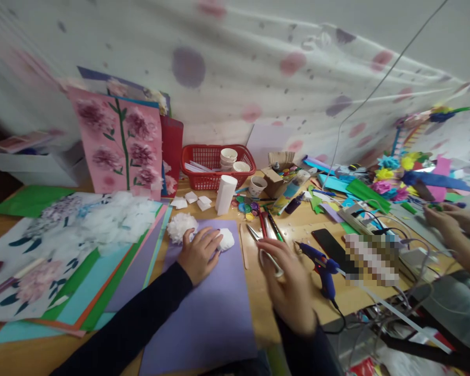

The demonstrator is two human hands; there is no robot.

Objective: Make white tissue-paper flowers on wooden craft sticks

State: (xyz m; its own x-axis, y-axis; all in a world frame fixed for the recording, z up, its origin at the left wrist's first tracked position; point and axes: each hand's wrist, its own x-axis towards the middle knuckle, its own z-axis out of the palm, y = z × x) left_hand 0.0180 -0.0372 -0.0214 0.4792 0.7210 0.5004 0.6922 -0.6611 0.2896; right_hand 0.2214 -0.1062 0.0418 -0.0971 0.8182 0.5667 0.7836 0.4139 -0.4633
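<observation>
My left hand (pixel 201 253) lies with fingers spread on the upper part of a purple sheet (pixel 211 313). Its fingertips touch a small white folded paper piece (pixel 226 239), and a fluffy white paper flower (pixel 182 228) sits just beyond it. Over the table to the right of the sheet, my right hand (pixel 288 279) is curled around the white handles of a pair of scissors (pixel 254 233), whose blades point away from me. A thin wooden stick (pixel 244 246) lies between the sheet and the scissors.
A blue glue gun (pixel 323 268), black phone (pixel 334 251) and power strip (pixel 384 235) lie right. Behind stand a white roll (pixel 225 195), red basket (pixel 218 180) and paper cup (pixel 257 186). Coloured sheets (pixel 117 271) cover the left. Another person's hands (pixel 450 224) are at far right.
</observation>
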